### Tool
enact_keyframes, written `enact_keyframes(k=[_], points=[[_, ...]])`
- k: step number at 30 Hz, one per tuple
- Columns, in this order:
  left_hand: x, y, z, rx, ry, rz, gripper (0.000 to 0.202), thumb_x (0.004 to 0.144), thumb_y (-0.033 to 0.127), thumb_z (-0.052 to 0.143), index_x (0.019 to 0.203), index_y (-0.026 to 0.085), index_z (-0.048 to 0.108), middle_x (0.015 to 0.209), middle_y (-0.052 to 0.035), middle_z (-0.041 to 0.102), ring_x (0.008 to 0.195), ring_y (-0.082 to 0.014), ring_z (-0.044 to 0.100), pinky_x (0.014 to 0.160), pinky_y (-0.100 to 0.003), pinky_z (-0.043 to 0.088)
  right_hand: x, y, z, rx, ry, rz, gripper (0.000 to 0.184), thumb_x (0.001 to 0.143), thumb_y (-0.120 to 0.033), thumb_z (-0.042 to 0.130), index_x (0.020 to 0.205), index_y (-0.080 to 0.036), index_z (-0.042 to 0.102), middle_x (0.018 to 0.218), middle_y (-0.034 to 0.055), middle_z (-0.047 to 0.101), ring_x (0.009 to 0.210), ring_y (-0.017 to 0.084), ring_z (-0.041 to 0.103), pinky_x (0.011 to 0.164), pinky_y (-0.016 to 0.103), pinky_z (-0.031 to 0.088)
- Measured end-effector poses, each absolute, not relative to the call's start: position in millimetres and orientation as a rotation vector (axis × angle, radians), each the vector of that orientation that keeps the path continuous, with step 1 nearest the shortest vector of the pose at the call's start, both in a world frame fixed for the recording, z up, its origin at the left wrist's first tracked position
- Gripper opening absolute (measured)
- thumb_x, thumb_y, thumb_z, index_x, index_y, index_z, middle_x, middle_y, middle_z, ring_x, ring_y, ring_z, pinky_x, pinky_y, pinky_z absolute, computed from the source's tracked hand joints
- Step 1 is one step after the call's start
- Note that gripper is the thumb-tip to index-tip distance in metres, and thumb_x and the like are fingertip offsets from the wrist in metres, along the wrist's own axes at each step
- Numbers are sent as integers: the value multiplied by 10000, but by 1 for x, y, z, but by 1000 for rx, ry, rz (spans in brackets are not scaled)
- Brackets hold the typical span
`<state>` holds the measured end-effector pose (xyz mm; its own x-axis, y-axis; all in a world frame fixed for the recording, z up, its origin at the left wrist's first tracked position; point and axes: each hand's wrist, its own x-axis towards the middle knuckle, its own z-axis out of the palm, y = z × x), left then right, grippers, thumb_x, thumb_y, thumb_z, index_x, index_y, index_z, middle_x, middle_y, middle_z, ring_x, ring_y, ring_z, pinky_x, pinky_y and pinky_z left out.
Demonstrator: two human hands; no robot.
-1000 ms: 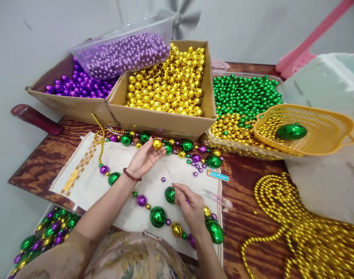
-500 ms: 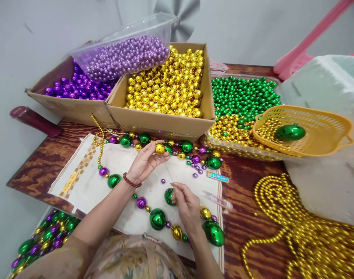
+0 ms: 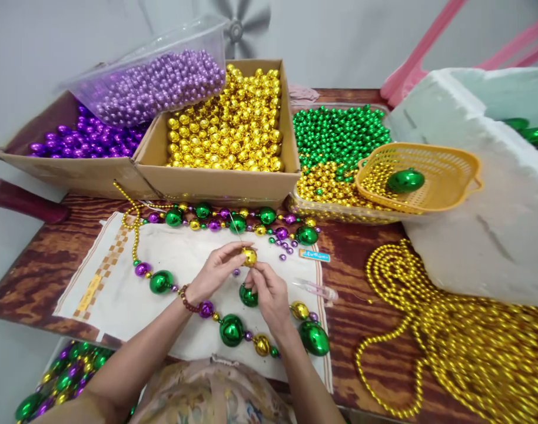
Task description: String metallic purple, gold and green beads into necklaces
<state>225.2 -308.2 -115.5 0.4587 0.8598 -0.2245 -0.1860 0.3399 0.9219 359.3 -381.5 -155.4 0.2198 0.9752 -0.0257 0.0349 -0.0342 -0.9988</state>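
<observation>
My left hand (image 3: 213,271) pinches a gold bead (image 3: 250,257) above the white cloth (image 3: 119,288). My right hand (image 3: 266,292) is closed just below the bead, its fingertips touching it; a thin needle (image 3: 235,227) sticks up and back from the bead. A strand of green, gold and purple beads (image 3: 231,330) curls over the cloth around both hands. A large green bead (image 3: 248,296) lies under my right hand.
Cardboard boxes of gold beads (image 3: 227,126) and purple beads (image 3: 75,138) stand behind, with a clear tub of lilac beads (image 3: 154,85). A tray of green and gold beads (image 3: 339,147), a yellow basket (image 3: 428,176), a foam box (image 3: 494,194) and gold bead strands (image 3: 450,341) fill the right.
My hands have come together: the left lowered the gold bead, the right rose to meet it. The needle now sticks out beyond the bead. The camera view shifted right.
</observation>
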Motion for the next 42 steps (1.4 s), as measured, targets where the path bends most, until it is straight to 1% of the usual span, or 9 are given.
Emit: enact_keyframes(k=[3, 6, 14, 20, 28, 31, 35, 38, 42], points=[[224, -292, -120, 1032, 863, 786, 323, 833, 318, 720, 1135, 204, 738, 1129, -115, 720, 1006, -220, 677, 892, -296, 505, 369, -388, -158, -1324, -996, 1086, 209, 941, -350, 514, 973, -199, 655, 709, 10, 668, 608, 140, 612, 548, 235, 479], [234, -270, -131, 1287, 977, 780, 257, 863, 341, 674, 1076, 215, 741, 1096, -98, 719, 993, -227, 666, 909, -320, 487, 378, -397, -158, -1305, -970, 1079, 183, 937, -336, 527, 925, -202, 652, 761, 29, 708, 665, 152, 650, 593, 250, 503], [304, -250, -161, 2189, 882, 228, 141, 879, 152, 554, 890, 217, 678, 1008, -91, 628, 902, -230, 635, 836, -333, 456, 385, -408, -157, -1297, -914, 1042, 183, 939, -306, 531, 871, -201, 665, 781, 27, 742, 651, 154, 679, 624, 262, 508], [324, -250, -171, 2631, 956, -127, 253, 962, 112, 360, 1022, 175, 598, 1193, -141, 525, 917, -223, 649, 711, -321, 470, 387, -411, -164, -1293, -886, 1034, 167, 945, -290, 539, 878, -195, 659, 795, 31, 750, 628, 143, 668, 606, 253, 498], [316, -257, -166, 2744, 988, -180, 249, 975, 107, 349, 1109, 158, 553, 1127, -117, 578, 935, -207, 628, 675, -283, 472, 384, -409, -173, -1283, -835, 996, 168, 949, -283, 565, 866, -195, 682, 781, 17, 736, 626, 123, 658, 591, 227, 495], [304, -258, -162, 2537, 1012, 103, 164, 934, 134, 466, 1042, 163, 586, 1069, -94, 612, 904, -198, 624, 732, -296, 484, 383, -408, -172, -1283, -799, 986, 157, 940, -280, 577, 871, -192, 687, 770, 17, 728, 624, 126, 662, 590, 230, 500], [271, -254, -151, 1558, 954, 723, 129, 846, 196, 627, 973, 174, 628, 913, -38, 652, 790, -155, 625, 773, -300, 508, 383, -406, -170, -1276, -803, 981, 140, 923, -274, 593, 881, -183, 690, 716, 14, 708, 577, 124, 644, 543, 224, 491], [241, -255, -136, 887, 777, 847, 188, 843, 257, 678, 1006, 165, 665, 866, -29, 677, 771, -143, 661, 802, -313, 538, 383, -404, -169, -1260, -855, 993, 130, 915, -273, 603, 905, -181, 695, 674, 3, 688, 532, 116, 622, 504, 213, 482], [216, -259, -117, 571, 626, 916, 192, 816, 206, 736, 993, 137, 708, 963, -67, 718, 912, -167, 701, 913, -326, 539, 382, -399, -166, -1250, -1019, 1030, 143, 930, -262, 585, 916, -187, 706, 629, -15, 644, 505, 103, 591, 492, 202, 478]])
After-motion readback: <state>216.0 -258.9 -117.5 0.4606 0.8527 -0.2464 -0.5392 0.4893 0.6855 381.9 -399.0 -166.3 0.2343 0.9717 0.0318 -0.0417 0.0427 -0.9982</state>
